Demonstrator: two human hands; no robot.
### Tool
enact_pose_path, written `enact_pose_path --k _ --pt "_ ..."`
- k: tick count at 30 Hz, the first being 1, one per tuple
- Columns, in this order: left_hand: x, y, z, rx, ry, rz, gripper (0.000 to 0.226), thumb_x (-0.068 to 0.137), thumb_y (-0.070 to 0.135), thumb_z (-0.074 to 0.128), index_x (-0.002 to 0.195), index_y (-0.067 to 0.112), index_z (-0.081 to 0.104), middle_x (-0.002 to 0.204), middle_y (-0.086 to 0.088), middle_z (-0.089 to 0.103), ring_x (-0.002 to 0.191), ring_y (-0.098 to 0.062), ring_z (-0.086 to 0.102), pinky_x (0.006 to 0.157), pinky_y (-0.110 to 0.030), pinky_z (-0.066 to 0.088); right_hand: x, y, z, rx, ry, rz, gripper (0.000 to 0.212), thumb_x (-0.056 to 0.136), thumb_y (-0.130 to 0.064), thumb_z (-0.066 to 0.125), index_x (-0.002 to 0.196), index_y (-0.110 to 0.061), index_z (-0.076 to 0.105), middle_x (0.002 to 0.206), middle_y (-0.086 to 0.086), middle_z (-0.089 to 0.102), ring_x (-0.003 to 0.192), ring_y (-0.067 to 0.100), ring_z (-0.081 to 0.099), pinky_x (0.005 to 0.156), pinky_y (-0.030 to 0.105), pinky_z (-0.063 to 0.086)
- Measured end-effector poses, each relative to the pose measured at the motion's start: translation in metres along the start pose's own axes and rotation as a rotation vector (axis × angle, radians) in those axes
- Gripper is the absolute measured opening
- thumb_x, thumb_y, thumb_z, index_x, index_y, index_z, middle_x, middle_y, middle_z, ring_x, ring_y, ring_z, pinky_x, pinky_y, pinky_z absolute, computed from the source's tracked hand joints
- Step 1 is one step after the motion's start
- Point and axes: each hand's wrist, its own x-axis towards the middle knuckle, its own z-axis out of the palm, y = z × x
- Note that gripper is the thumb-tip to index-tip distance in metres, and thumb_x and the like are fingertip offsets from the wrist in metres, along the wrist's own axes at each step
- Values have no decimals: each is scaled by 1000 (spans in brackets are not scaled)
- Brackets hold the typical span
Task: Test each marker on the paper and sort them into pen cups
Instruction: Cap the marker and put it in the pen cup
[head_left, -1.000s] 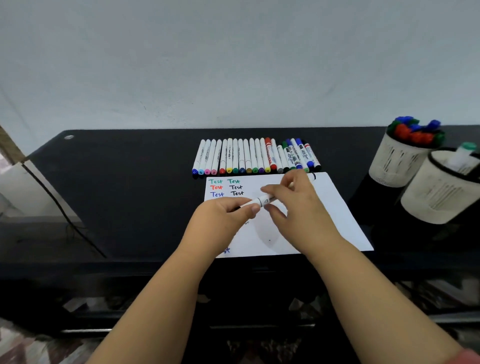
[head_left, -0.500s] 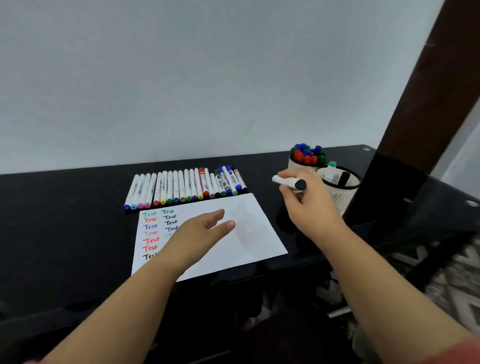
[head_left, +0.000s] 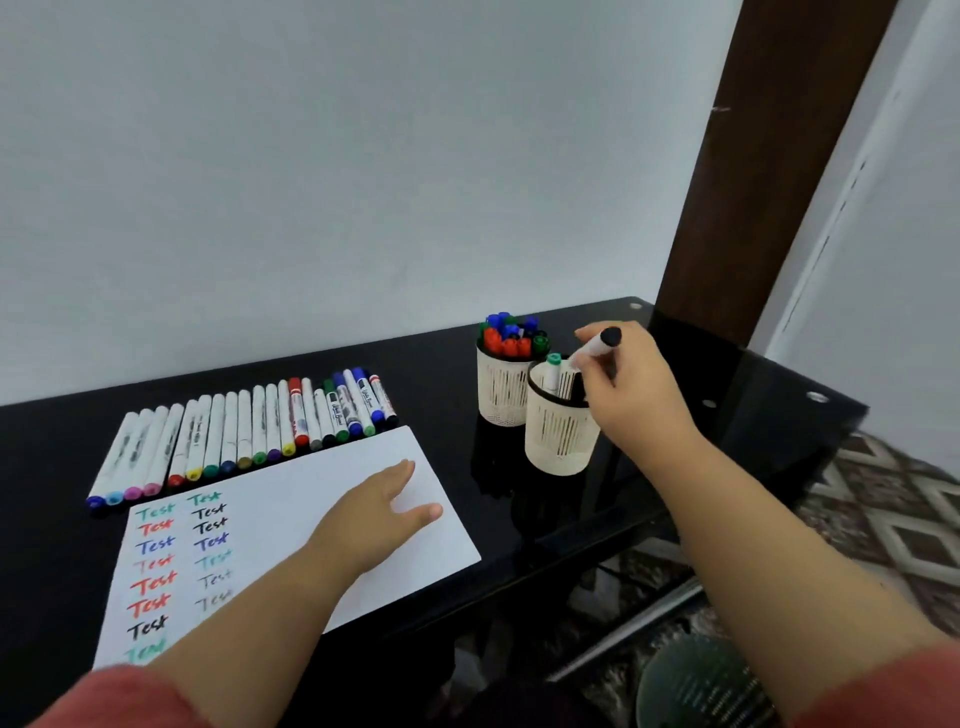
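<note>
Right hand (head_left: 631, 387): grip clamped on a white-barrelled marker with a black cap (head_left: 596, 347), fingers curled round the barrel, cap end pointing up and right, other end angled down over the mouth of the near white slotted plastic pen cup (head_left: 558, 441). That cup already carries a white marker with a green cap (head_left: 552, 370), standing upright, plus a dark item beside it that cannot be made out. Touching it on the far left side stands a second white slotted pen cup (head_left: 501, 392), filled with capped markers showing blue, red and green tops (head_left: 511, 332). Left hand (head_left: 376, 512): grip apart, fingers straight and spread, palm down over the right half of the white sheet of paper (head_left: 291, 499); contact with the sheet cannot be confirmed. Left part of the sheet bears two columns of the word "Test" in green, red, blue, black and fainter inks. Beyond the far edge of the sheet lies a row of white-barrelled markers (head_left: 244, 431), side by side, coloured ends toward the paper. All sits on a glossy black worktop (head_left: 62, 431) against a pale wall; a brown vertical post (head_left: 769, 156) stands at far right.
</note>
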Motion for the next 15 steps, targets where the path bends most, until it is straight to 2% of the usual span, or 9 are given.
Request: enact_pose_path --k 2,5,11,15 --pt "4 -2 5 77 -13 6 75 90 57 46 150 29 13 157 7 12 143 -12 16 114 -30 17 2 6 3 -7 -37 60 21 95 -16 51 115 -13 56 113 0 53 96 10 54 80 20 42" --pt "9 -6 13 169 -16 5 77 90 60 40 151 28 7 158 9 5 144 -10 8 115 -30 12 4 16 8 -29 -58 116 22 96 -18 50 117 -13 54 113 2 53 96 16 56 80 28 46" --pt "11 -11 19 191 0 12 76 90 62 38 151 29 6 157 12 4 145 -9 6 116 -31 10 11 29 17 -62 -132 213 23 95 -26 50 114 -13 48 98 3 58 85 17 56 64 26 40" --pt "14 -14 21 203 4 7 77 89 64 37 150 30 5 157 12 4 145 -10 6 116 -32 11 13 34 22 -145 -196 223 20 97 -34 46 95 -14 50 83 0 56 74 15 52 54 25 35"
